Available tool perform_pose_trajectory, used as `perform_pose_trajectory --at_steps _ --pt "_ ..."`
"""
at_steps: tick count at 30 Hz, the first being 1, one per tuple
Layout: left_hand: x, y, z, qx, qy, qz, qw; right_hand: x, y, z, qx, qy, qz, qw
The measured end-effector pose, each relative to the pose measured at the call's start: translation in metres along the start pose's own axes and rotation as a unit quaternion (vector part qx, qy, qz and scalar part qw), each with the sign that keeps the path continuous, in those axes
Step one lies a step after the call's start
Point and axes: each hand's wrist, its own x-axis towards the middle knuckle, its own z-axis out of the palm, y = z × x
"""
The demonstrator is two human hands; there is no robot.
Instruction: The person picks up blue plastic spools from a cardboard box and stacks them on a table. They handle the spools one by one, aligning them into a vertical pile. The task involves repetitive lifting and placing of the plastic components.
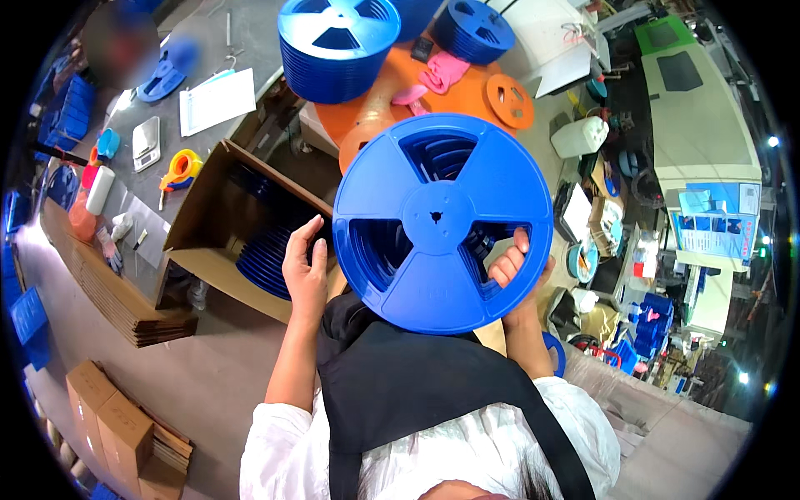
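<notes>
A large blue plastic reel (436,287) faces up in front of my chest, with three wedge-shaped windows and a small centre hole. More blue rims show through its windows, so several reels seem to lie beneath. My right hand (512,268) is closed on the reel's right side, its fingers coming through the right window. Beside the left rim, my left hand (306,265) is raised with fingers apart, holding nothing. Just left of it, an open cardboard box (218,279) contains a row of blue reels (265,260) standing on edge.
Stacked blue reels (337,62) stand on an orange round surface (404,75) ahead, near an orange reel (509,101) and pink cloth (444,72). A grey table (212,50) at left bears a scale (146,143) and tape dispenser (181,170). Flattened cartons (125,292) lie left.
</notes>
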Motion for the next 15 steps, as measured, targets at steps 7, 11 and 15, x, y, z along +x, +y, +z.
perform_pose_trajectory --at_steps 7,11,15 --pt "0.012 0.004 0.038 0.058 -0.062 -0.02 0.996 0.003 -0.01 -0.039 0.023 0.096 -0.026 0.995" --pt "0.017 0.013 0.06 0.092 -0.078 -0.018 0.993 0.001 -0.013 -0.059 0.048 0.063 -0.021 0.997" --pt "0.016 0.02 0.093 0.169 -0.185 -0.069 0.966 0.002 -0.011 -0.05 -0.008 0.121 -0.026 0.992"
